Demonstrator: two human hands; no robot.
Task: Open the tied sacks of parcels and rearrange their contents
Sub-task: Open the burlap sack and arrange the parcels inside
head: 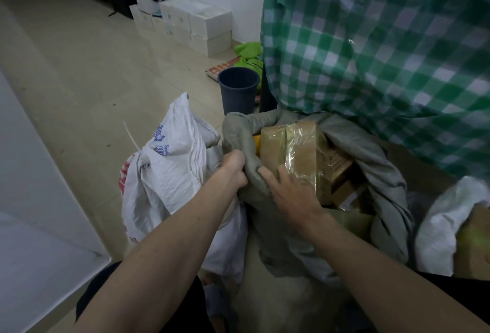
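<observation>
A grey cloth sack (381, 189) stands open in front of me, its mouth rolled back over several brown parcels. The largest, a cardboard parcel (289, 152) wrapped in clear tape, sticks up at the sack's near left. My left hand (233, 171) grips the sack's grey rim at its left edge. My right hand (289, 192) lies with spread fingers on the taped parcel and the rim beside it. A white woven sack (169, 173) with blue and red print leans against my left forearm, its top crumpled.
A dark blue bucket (238, 90) stands on the tiled floor just beyond the sacks. A green checked cloth (384, 41) hangs over furniture at the right. White boxes (191, 25) are stacked against the far wall. Another white bag (445, 226) lies at the right.
</observation>
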